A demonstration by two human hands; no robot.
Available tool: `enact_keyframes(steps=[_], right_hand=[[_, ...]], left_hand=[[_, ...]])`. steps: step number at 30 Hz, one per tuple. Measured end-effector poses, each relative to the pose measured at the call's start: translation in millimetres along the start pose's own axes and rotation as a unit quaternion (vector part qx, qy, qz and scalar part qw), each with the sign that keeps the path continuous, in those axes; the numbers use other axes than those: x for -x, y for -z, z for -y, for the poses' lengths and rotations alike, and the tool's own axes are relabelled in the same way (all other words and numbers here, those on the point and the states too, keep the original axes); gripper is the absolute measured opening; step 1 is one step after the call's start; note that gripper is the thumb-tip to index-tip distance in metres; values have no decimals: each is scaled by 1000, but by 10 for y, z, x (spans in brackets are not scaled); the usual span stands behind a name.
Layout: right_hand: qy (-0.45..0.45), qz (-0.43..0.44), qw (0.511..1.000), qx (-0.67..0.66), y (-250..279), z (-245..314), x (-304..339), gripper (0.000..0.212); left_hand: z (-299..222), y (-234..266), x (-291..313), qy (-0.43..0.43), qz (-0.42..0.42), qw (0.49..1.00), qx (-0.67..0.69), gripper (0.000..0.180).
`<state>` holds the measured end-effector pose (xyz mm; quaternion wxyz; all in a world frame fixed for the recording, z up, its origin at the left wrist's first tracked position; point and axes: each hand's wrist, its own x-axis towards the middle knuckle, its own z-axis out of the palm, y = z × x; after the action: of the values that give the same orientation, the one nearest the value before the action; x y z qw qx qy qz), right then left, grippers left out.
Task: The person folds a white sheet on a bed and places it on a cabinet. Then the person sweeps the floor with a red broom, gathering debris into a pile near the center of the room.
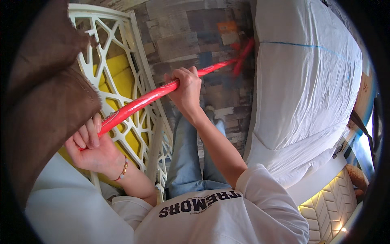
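Observation:
Both my hands hold a long red pole (142,101), slanting from lower left to upper right. My left hand (95,146), with a beaded bracelet on the wrist, is closed around its near end. Farther along, my right hand (186,90) grips the shaft from above, fingers wrapped round it. The pole's far end carries a red head (243,57) low over the floor, close to the bed's side. Motion blurs that head, so I cannot tell whether it is a broom or a mop.
A white-covered bed (300,93) stands along the right. On the left is a white lattice partition (140,65) with yellow cushions (118,75) behind it. Brown fabric (48,93) hangs close at far left. The floor (172,30) has a patchwork wood pattern, with an orange patch (226,27) ahead.

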<state>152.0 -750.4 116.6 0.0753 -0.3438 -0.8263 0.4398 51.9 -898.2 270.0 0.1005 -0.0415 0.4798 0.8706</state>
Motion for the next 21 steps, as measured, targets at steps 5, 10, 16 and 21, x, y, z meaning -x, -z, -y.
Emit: enact_keyframes(steps=[5,10,16,21], right_hand=[[-28,-18,999,-3,78,-247,-109,27],[-101,22,995,1,73,-501,-257,15],[-199,95,975,-38,-11,-413,-236,12],[-313,74,947,-7,-49,-1336,-426,15]], left_hand=[[357,-367,-209,56,-47,997,8,37],[776,-448,-628,120,-57,990,-41,36],[923,-640,-1228,220,-86,966,-107,43],[2178,-636,-1486,333,-85,935,-88,41]])
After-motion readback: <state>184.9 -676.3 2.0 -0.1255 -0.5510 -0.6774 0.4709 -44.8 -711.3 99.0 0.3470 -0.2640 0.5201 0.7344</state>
